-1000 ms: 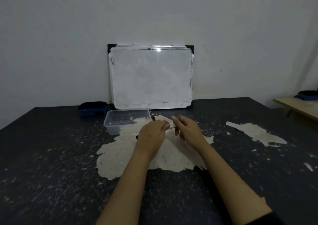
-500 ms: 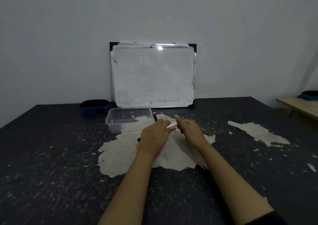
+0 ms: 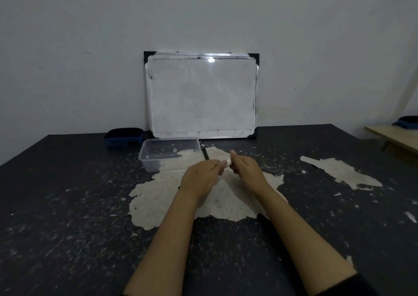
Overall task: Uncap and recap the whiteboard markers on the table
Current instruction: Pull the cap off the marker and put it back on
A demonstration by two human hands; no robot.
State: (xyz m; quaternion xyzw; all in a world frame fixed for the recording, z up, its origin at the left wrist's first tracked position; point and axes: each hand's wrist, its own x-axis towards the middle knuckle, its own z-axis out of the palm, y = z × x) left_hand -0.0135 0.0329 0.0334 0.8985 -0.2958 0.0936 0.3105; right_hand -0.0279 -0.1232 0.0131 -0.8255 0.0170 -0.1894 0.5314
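Note:
Both of my hands meet over the middle of the black table (image 3: 67, 205). Between them is a white whiteboard marker (image 3: 227, 164); only a short white stretch shows between the fingers. My left hand (image 3: 200, 175) is closed on its left part and my right hand (image 3: 245, 169) on its right part. Whether the cap is on cannot be told, as the fingers hide both ends. A second, dark marker (image 3: 205, 154) lies on the table just behind my hands, beside the clear plastic container (image 3: 168, 154).
A small whiteboard (image 3: 201, 95) leans on the wall at the back. A dark blue eraser (image 3: 124, 136) sits left of it. Pale worn patches (image 3: 343, 171) mark the tabletop. A wooden bench (image 3: 393, 137) stands at the far right.
The hands stay together on the white marker, shifting only slightly; the view has tilted a little.

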